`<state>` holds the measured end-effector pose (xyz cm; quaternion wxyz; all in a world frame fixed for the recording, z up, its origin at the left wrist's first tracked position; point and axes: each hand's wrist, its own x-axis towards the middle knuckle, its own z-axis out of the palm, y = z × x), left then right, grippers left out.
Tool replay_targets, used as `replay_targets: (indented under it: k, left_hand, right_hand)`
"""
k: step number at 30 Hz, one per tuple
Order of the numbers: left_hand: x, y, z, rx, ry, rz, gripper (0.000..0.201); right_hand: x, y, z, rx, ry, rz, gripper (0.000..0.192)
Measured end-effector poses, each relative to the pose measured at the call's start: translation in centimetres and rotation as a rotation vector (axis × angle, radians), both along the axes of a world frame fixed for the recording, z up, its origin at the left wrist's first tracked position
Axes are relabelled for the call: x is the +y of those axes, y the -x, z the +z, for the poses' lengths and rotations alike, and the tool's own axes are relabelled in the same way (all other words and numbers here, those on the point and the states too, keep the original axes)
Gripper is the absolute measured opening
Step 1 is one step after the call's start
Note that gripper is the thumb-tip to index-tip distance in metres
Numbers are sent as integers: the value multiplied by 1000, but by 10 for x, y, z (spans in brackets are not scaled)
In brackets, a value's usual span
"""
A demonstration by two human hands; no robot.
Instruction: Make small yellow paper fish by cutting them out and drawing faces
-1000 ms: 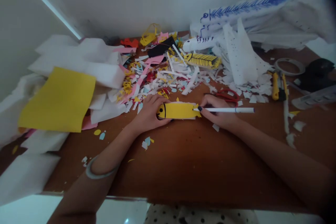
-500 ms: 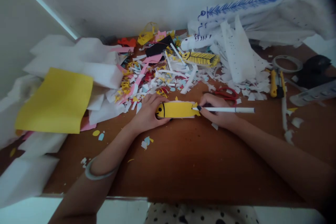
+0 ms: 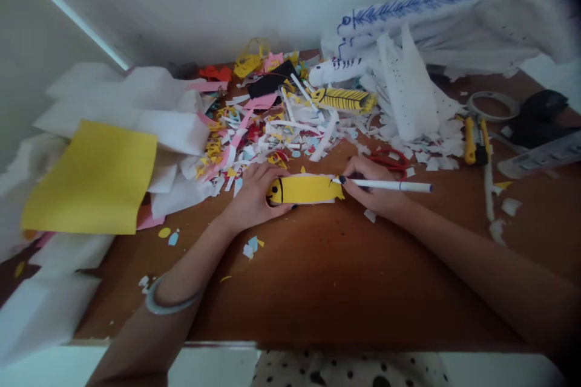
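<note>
A yellow fish-shaped cutout [image 3: 306, 189] with a white layer beneath it lies on the brown table [image 3: 318, 278]. Its head end, at the left, bears a black eye and a curved black line. My left hand [image 3: 254, 195] grips that head end, thumb along the lower edge and fingers along the upper. Pinched in my right hand [image 3: 370, 187] is a white marker pen [image 3: 393, 185], its tip at the tail end of the cutout beside a short dark mark.
Paper scraps [image 3: 267, 133] are heaped behind my hands, with a yellow striped fish [image 3: 342, 98] on them. Red-handled scissors [image 3: 393, 162], a yellow utility knife [image 3: 475, 140] and a tape roll [image 3: 493, 106] lie to the right. White foam sheets [image 3: 172, 131] and a yellow sheet [image 3: 93, 178] are piled left.
The pen tip has shifted slightly up at the tail end, and a short dark mark shows there. My left hand keeps its grip on the head end. The whole view has moved slightly.
</note>
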<state>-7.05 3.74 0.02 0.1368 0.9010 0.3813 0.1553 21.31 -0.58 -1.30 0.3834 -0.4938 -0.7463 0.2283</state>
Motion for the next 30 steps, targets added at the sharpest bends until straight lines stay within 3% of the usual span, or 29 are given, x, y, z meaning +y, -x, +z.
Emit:
replay_targets:
  k: [6,13,18,30]
  left_hand:
    - [-1,-1,1,-13,1,2,45]
    - [0,-1,1,-8,-4,-7,46]
    - [-1,-2,0,-13,1,2,47]
    - [-3,-2,0,-17,2,-13,46]
  right_hand:
    - [-1,-2,1,36,19,137,11]
    - [1,0,1,49,-7,22,13]
    - [-1,-2,2,55,32,167,11]
    - [0,-4,2,141,79,173,13]
